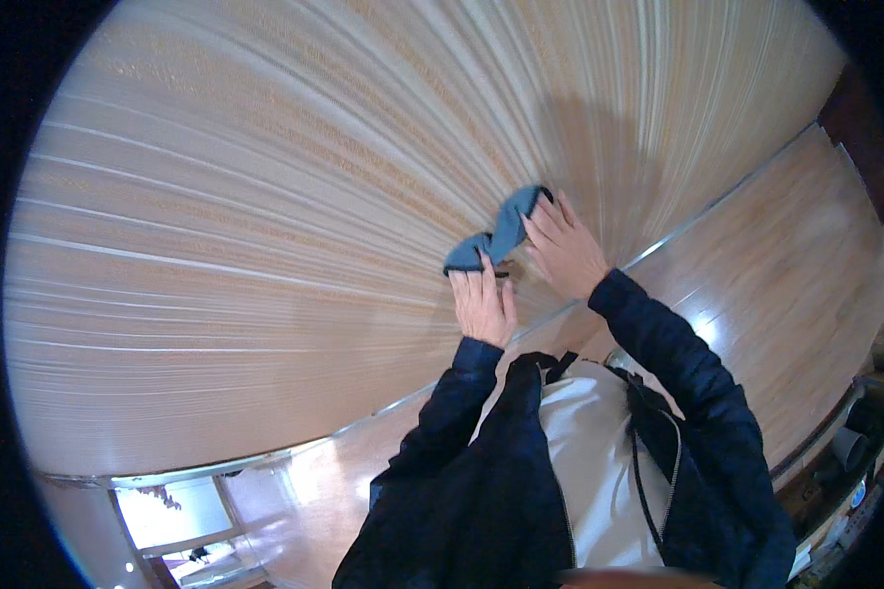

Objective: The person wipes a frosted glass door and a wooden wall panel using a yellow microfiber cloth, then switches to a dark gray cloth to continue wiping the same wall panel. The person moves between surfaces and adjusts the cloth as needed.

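Note:
A blue-grey cloth (pixel 512 224) with a dark edge lies bunched against a striped wall covering (pixel 302 184). My left hand (pixel 482 305) holds its lower left end, fingers pointing up and pressed flat. At the upper right end, my right hand (pixel 566 243) has its fingers on the cloth, with the palm towards the wall. The middle of the cloth is folded between the two hands. Dark sleeves cover both my arms. A shadow falls on the wall above my right hand.
A thin metal strip (pixel 659 244) runs along the wall's lower edge. Beyond it is a shiny wood-look floor (pixel 788 228). At the lower right, a dark shelf or open case holds a grey cup-like container (pixel 849 447). A bright window or doorway (pixel 177 515) shows at lower left.

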Demonstrator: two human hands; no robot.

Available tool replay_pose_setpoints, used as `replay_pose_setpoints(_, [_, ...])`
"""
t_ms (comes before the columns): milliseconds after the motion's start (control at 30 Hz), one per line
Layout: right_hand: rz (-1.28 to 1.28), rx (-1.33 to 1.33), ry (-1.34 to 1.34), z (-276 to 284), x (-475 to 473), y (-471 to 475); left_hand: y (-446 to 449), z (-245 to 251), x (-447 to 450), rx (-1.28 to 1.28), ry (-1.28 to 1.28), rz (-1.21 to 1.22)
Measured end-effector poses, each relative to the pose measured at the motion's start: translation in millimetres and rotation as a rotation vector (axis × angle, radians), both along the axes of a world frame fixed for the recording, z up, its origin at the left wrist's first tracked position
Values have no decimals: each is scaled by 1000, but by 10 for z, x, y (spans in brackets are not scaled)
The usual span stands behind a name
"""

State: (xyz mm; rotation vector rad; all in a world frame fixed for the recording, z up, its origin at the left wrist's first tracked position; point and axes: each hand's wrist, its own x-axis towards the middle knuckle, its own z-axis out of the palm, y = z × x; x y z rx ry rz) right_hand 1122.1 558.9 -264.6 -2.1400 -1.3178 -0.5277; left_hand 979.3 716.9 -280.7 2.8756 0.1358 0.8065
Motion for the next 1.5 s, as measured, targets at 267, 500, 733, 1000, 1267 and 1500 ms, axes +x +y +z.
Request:
replay_pose_setpoints(267, [-92,380,-43,590,286,-209,-260,993,226,-68,-270,-69])
replay_pose_setpoints(500, [-91,454,-329,2067,709,-347,-354,2244,878,67,-697,-132])
replay_pose_setpoints(733, [-72,305,-318,1519,604,-272,-275,1683,957,179,-643,-11])
replay_pose_setpoints(1000, [-175,-108,-54,37,412,-652,-545,100,647,48,-4,-89])
replay_pose_setpoints(1267, [-302,182,24,592,602,-617,-568,935,725,-87,-186,-188])
replay_pose_setpoints(1500, [-102,481,-152,2107,812,-325,-348,2353,1149,38,-766,-227])
